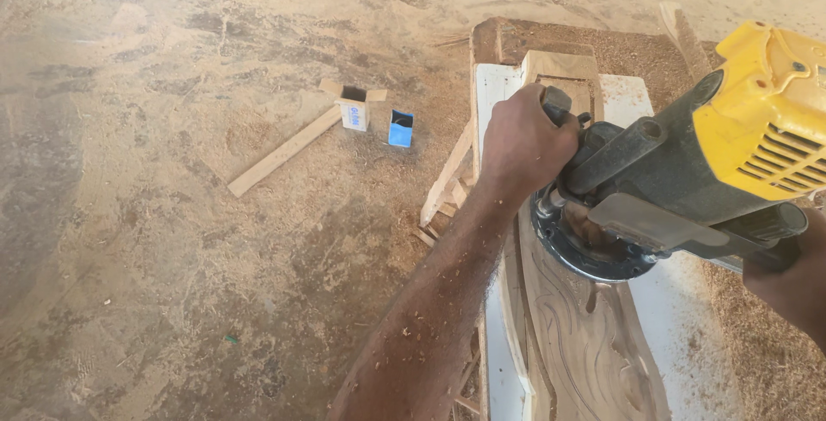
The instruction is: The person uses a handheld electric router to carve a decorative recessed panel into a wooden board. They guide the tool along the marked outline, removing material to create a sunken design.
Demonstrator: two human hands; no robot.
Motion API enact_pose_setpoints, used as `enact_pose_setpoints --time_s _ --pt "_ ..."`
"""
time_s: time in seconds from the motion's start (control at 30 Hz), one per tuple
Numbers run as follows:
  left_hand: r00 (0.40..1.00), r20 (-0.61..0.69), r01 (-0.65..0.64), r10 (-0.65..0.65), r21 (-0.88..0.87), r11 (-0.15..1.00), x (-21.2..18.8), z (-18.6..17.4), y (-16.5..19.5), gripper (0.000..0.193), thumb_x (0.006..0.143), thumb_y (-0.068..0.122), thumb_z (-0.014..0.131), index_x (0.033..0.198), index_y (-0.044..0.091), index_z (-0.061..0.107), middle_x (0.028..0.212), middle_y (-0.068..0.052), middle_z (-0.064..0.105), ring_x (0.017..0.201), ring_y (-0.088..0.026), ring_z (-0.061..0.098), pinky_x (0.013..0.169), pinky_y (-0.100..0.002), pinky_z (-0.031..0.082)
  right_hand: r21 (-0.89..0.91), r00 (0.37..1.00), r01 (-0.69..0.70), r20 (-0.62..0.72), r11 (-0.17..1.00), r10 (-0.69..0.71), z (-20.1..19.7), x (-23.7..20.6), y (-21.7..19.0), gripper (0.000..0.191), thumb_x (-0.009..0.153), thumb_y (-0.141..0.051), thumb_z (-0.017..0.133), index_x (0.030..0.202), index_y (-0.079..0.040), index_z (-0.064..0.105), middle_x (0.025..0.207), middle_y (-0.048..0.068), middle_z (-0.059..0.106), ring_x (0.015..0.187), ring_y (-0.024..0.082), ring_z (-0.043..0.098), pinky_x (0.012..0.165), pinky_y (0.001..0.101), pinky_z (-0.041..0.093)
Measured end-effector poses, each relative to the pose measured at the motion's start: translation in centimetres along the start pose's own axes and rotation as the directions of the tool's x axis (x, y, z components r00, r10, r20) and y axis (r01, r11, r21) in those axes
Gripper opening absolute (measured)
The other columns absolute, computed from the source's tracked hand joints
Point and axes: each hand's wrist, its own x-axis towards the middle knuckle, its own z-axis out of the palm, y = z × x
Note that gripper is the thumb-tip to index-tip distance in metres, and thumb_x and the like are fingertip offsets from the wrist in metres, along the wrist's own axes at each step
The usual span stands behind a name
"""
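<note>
1. The left hand (525, 141) is closed around one side handle of the yellow router (680, 172), which rests on one carved wooden board (585, 344).
2. The right hand (787, 288) wraps the other handle.
3. Two small boxes (354, 110) lie on the sawdust floor (172, 258), well apart.

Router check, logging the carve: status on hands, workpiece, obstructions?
Left hand shut on router knob, right hand on its other grip. Base on carved wooden panel. Sawdust everywhere; path unobstructed.
</note>
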Motion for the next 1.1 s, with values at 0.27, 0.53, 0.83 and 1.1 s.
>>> enact_pose_setpoints --time_s 0.27,0.53,0.83,1.1 --pt "1.000 -0.014 0.013 -0.012 0.024 1.000 -0.4 -0.4 0.1 0.030 0.079 0.022 0.071 0.094 -0.004 0.068 0.081 -0.022 0.075 0.079 -0.035 0.077 0.073 -0.042 0.058 -0.087 0.996 0.020 0.083 0.996 -0.013 -0.3 0.5 -0.1 0.027 0.077 0.004 0.072 0.103 0.001 0.072 0.073 0.011 0.074 0.066 0.015 0.071 0.060 0.0279 0.058" --pt "1.000 -0.030 0.003 -0.002 0.024 1.000 -0.8 -0.6 -0.3 0.032 0.079 0.022 0.071 0.097 -0.004 0.068 0.083 -0.024 0.075 0.080 -0.036 0.076 0.073 -0.043 0.058 -0.014 0.999 0.027 0.041 1.000 -0.026 0.4 -0.1 0.4 0.034 0.076 0.004 0.072 0.110 0.001 0.069 0.080 0.011 0.071 0.069 0.015 0.071 0.063 0.0282 0.056" --pt "0.999 0.013 0.051 -0.051 0.005 0.999 -1.2 -1.0 0.0 0.031 0.080 0.021 0.070 0.098 -0.003 0.069 0.082 -0.021 0.076 0.076 -0.033 0.077 0.070 -0.042 0.059 -0.058 0.990 -0.072 0.121 0.996 0.079 0.3 -0.1 0.0 0.026 0.078 0.005 0.073 0.103 0.000 0.072 0.073 0.010 0.068 0.062 0.017 0.068 0.057 0.0301 0.055" --pt "0.999 0.005 0.053 -0.053 0.012 0.999 -1.5 -1.3 -0.1 0.029 0.080 0.021 0.070 0.097 -0.003 0.070 0.082 -0.020 0.076 0.076 -0.032 0.077 0.071 -0.042 0.059 -0.001 0.999 -0.036 -0.019 0.999 0.036 1.3 -0.9 0.2 0.035 0.078 0.003 0.075 0.111 0.004 0.063 0.082 0.013 0.073 0.071 0.016 0.073 0.065 0.0279 0.058"
